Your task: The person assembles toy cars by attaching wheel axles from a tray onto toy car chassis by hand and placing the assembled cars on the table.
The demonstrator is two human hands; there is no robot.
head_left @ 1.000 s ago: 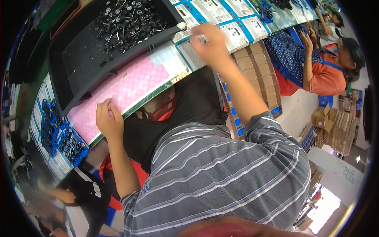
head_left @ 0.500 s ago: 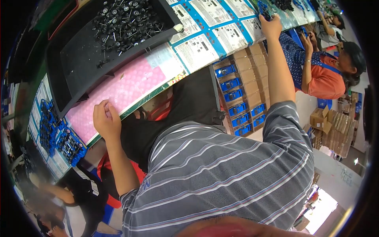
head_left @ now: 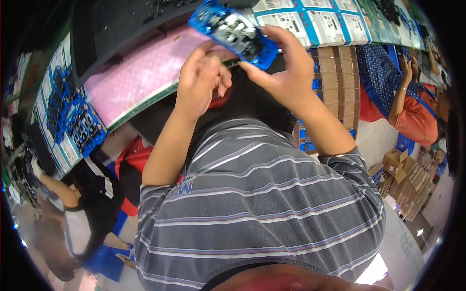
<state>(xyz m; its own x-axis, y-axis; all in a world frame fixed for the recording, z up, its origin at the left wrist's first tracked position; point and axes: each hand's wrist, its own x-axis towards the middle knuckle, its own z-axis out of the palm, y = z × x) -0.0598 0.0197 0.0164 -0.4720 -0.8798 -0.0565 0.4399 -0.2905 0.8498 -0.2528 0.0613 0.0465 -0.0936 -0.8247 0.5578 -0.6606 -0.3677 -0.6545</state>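
In my right hand is a blue plastic toy car chassis, gripped at its near end between thumb and fingers. Its inner side, with black and pale parts, faces up, and it is tilted above the table edge. My left hand is just left of the chassis, fingers curled inward and the index fingertip close to its side. Whether the left fingers touch it or hold something small is hidden.
A black bin stands on the pink padded table. More blue chassis lie at the left. Right of me is a compartmented carton with blue pieces. Printed sheets cover the table's far right. Other people sit on both sides.
My right hand has come back from the far right of the table, bringing a blue chassis in front of me. My left hand has moved right and up, beside it.
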